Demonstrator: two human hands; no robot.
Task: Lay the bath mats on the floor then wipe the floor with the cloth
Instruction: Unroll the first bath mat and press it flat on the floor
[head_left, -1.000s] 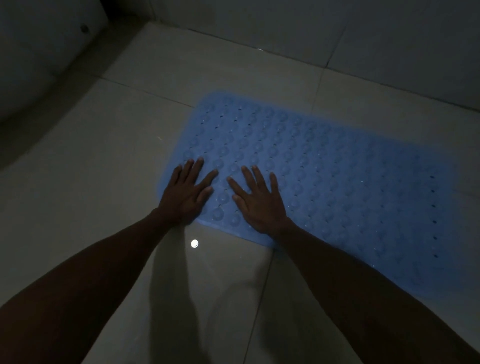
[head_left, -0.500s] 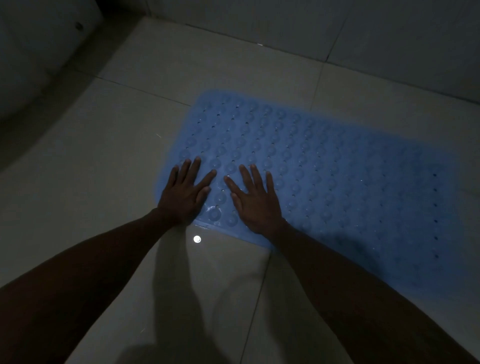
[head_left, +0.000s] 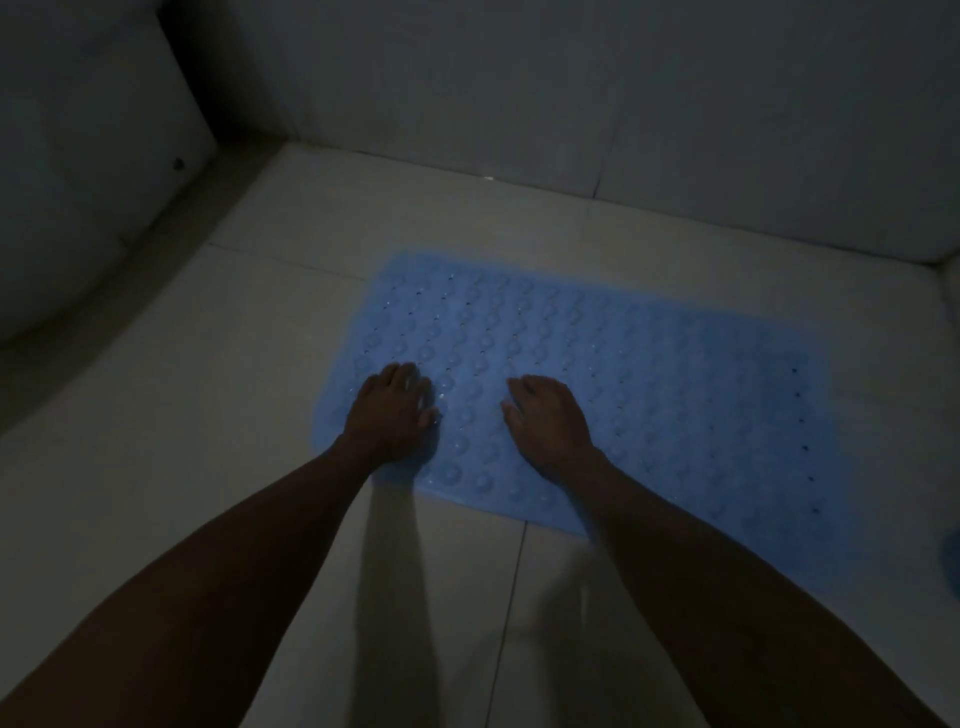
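Observation:
A light blue bath mat (head_left: 649, 379) with rows of round bumps and small holes lies flat on the pale tiled floor (head_left: 208, 415). My left hand (head_left: 392, 413) rests palm down on the mat's near left corner. My right hand (head_left: 545, 421) lies palm down on the mat a little to the right, apart from the left. The fingers of both hands look foreshortened and bend down onto the mat. Neither hand holds anything. No cloth shows in the dim view.
A white curved fixture (head_left: 78, 182) stands at the far left. Tiled walls (head_left: 571, 93) close the floor at the back and right. A blue object (head_left: 950, 561) is cut off by the right edge.
The view has tilted up, showing more wall. My hands have spread apart on the mat, the right one moving right. Their splayed fingers now bend down onto the mat.

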